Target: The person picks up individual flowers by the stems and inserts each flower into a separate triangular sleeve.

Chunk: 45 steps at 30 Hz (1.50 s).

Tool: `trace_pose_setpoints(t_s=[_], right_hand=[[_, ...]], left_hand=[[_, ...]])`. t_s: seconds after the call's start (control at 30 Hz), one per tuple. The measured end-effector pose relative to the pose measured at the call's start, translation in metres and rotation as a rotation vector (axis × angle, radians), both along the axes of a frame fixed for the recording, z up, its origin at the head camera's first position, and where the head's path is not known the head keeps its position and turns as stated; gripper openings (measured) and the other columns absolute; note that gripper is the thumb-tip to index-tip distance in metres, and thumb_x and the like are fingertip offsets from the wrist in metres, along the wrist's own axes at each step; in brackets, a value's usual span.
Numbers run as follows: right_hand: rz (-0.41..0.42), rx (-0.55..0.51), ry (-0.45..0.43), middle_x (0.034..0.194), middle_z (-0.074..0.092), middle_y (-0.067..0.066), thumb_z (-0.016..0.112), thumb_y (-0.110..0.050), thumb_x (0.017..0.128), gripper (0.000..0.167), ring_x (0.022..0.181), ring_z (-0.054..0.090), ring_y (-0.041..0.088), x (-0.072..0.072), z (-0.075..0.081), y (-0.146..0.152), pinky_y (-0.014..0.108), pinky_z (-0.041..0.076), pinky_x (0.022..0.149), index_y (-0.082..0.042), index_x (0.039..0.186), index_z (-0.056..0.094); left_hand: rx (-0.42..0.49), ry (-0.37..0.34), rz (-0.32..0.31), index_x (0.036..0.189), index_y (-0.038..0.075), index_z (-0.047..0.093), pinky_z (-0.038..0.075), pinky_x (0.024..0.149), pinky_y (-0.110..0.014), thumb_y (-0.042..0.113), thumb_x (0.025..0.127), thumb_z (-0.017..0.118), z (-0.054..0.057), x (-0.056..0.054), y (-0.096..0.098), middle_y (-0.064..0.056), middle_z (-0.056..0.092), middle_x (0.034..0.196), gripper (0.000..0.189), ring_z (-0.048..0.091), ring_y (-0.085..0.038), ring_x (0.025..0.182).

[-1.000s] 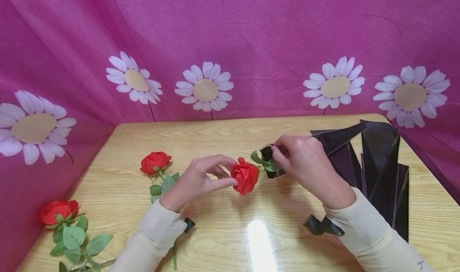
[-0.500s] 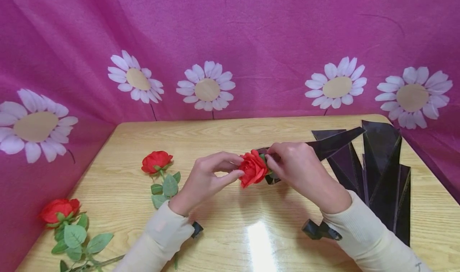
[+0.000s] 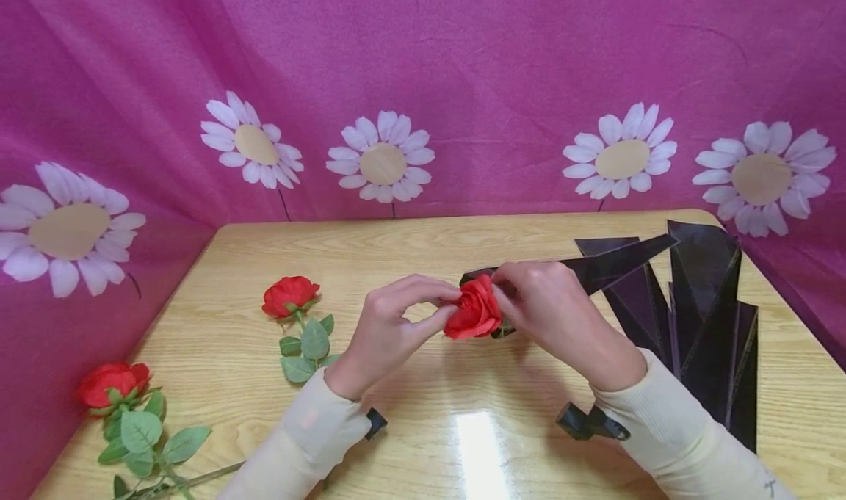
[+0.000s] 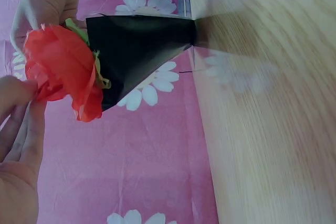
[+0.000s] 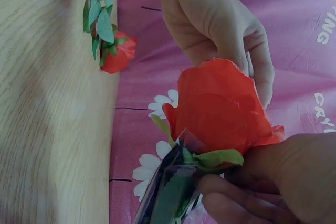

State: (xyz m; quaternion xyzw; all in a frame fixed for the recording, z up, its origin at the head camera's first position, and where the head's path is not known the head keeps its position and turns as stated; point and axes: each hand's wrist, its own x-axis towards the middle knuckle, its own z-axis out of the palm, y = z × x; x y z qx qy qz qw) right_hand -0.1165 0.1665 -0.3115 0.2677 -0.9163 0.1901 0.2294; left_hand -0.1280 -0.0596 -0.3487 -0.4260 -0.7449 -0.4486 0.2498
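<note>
Near the table's middle, my left hand pinches the petals of a red artificial rose between thumb and fingers. Its bloom stands at the mouth of a black cone-shaped flower sleeve, which narrows away from it in the left wrist view. My right hand grips the sleeve's rim just beneath the bloom. In the right wrist view a green leaf sticks out at that rim, close to the right fingers. The stem is hidden inside the sleeve.
More black sleeves lie overlapping on the right of the wooden table. Two other red roses with leaves, one nearer and one farther, lie at the left. A pink cloth with printed daisies hangs behind.
The rose has moved right and farther into the sleeve, its leaves now mostly out of sight in the head view. My left hand has followed it rightward; the right hand has barely shifted.
</note>
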Motion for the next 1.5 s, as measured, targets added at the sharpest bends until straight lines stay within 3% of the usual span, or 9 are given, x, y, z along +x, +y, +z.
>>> trace_pose_setpoints(t_s=[0.5,0.6,0.77,0.87,1.0,1.1,1.17,1.37,1.5], right_hand=[[0.017,-0.008,0.019,0.072,0.073,0.004,0.072,-0.006,0.089,0.005,0.058,0.06,0.009,0.001,0.0,0.0,0.03,0.055,0.056,-0.004,0.086,0.076],[0.009,-0.013,0.02,0.072,0.074,0.004,0.073,-0.007,0.09,0.005,0.058,0.061,0.009,0.002,0.002,0.002,0.03,0.055,0.055,-0.005,0.086,0.076],[-0.008,-0.047,-0.001,0.071,0.074,0.003,0.073,-0.007,0.09,0.004,0.057,0.057,0.007,0.004,0.005,0.005,0.026,0.052,0.053,-0.006,0.088,0.077],[-0.016,-0.056,-0.001,0.072,0.074,0.003,0.073,-0.007,0.09,0.004,0.057,0.056,0.006,0.003,0.007,0.007,0.025,0.051,0.053,-0.006,0.089,0.077],[-0.019,-0.066,0.015,0.073,0.075,0.004,0.072,-0.006,0.091,0.005,0.058,0.06,0.007,0.001,0.008,0.009,0.028,0.055,0.054,-0.005,0.089,0.077],[-0.009,-0.074,0.018,0.073,0.075,0.004,0.072,-0.006,0.091,0.005,0.059,0.061,0.006,0.002,0.008,0.009,0.028,0.055,0.054,-0.005,0.088,0.077],[-0.005,-0.073,0.021,0.073,0.075,0.004,0.072,-0.006,0.09,0.005,0.059,0.062,0.006,0.002,0.008,0.008,0.027,0.055,0.054,-0.005,0.089,0.077],[0.007,-0.056,0.018,0.074,0.075,0.003,0.075,-0.007,0.09,0.004,0.06,0.063,0.006,0.004,0.007,0.004,0.027,0.057,0.056,-0.005,0.089,0.078],[0.018,-0.046,0.011,0.075,0.076,0.004,0.077,-0.009,0.09,0.005,0.061,0.064,0.008,0.004,0.006,0.003,0.029,0.059,0.057,-0.005,0.089,0.079]], left_hand=[[0.075,-0.05,0.034,0.096,0.005,0.079,0.063,0.086,-0.025,-0.004,0.087,0.077,-0.009,-0.006,0.013,-0.009,0.08,0.098,0.013,0.077,-0.018,0.092],[0.089,-0.091,0.045,0.1,0.005,0.078,0.064,0.083,-0.026,0.0,0.086,0.08,-0.013,-0.006,0.014,-0.01,0.079,0.101,0.014,0.076,-0.018,0.09],[0.098,-0.234,0.09,0.106,0.007,0.076,0.064,0.075,-0.025,0.011,0.087,0.083,-0.014,-0.004,0.014,-0.007,0.079,0.101,0.02,0.076,-0.016,0.085],[0.09,-0.283,0.074,0.111,0.009,0.075,0.064,0.074,-0.024,0.013,0.088,0.082,-0.013,-0.002,0.014,-0.007,0.079,0.104,0.024,0.077,-0.016,0.089],[0.026,-0.175,0.031,0.119,0.007,0.072,0.063,0.079,-0.022,0.013,0.081,0.088,-0.011,0.001,0.017,-0.009,0.077,0.112,0.042,0.075,-0.018,0.099],[-0.054,-0.038,0.051,0.122,0.006,0.069,0.062,0.088,-0.022,0.015,0.078,0.091,-0.011,0.002,0.018,-0.009,0.075,0.117,0.05,0.072,-0.019,0.106],[-0.084,0.016,0.079,0.122,0.005,0.069,0.061,0.092,-0.022,0.014,0.079,0.09,-0.011,0.002,0.019,-0.009,0.075,0.117,0.048,0.071,-0.019,0.106],[-0.028,0.007,0.11,0.105,0.007,0.076,0.061,0.079,-0.019,0.004,0.085,0.083,-0.01,0.003,0.018,-0.006,0.077,0.104,0.022,0.071,-0.015,0.09],[-0.003,-0.01,0.101,0.099,0.007,0.078,0.061,0.078,-0.019,0.004,0.086,0.082,-0.006,0.003,0.016,-0.006,0.078,0.097,0.014,0.072,-0.013,0.085]])
